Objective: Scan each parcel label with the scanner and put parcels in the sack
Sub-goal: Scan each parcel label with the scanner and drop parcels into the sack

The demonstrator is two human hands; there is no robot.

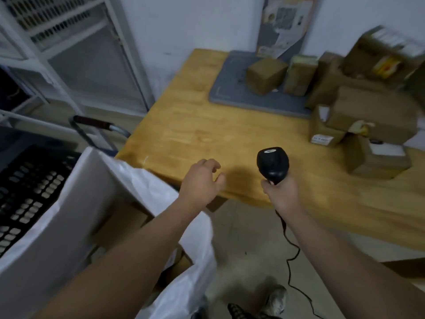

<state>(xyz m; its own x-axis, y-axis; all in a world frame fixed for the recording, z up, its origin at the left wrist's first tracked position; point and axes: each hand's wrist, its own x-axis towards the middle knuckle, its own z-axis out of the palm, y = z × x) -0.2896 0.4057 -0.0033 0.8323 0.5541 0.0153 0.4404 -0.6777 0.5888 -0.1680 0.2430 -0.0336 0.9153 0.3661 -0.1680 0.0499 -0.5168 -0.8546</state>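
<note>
Head view looks down past two bare forearms to the near corner of a wooden table point(195, 125). The right hand point(281, 194) is wrapped round the handle of the black scanner point(273, 163), fingers curled tight. The scanner's long axis runs from the fist up and away from the person, nearly upright in the frame and leaning a little left. Its bulbous head is at the far end, over the table's front edge. The rounded back of the head, with a small pale sticker, faces the camera, so the scan window is out of sight. A thin black cable point(291, 256) drops from the handle and snakes across the floor.

The left hand point(202, 178) holds nothing. Its fingers are loosely curled and its thumb is apart as it hovers over the table's near edge, just right of the sack point(147, 180). The white sack stands open at lower left against the table corner, and brown parcels in the sack point(119, 224) show through its mouth.

A pile of brown parcels point(368, 116) crowds the table's right side — blurred, though white labels show on two of the nearer ones. Further back a grey mat point(232, 88) lies flat with a small box point(265, 75) on it, just beside the pile. Left of the sack sits a black perforated crate point(30, 187), with a trolley handle point(96, 124) behind it. A shoe point(276, 298) shows at the bottom.
</note>
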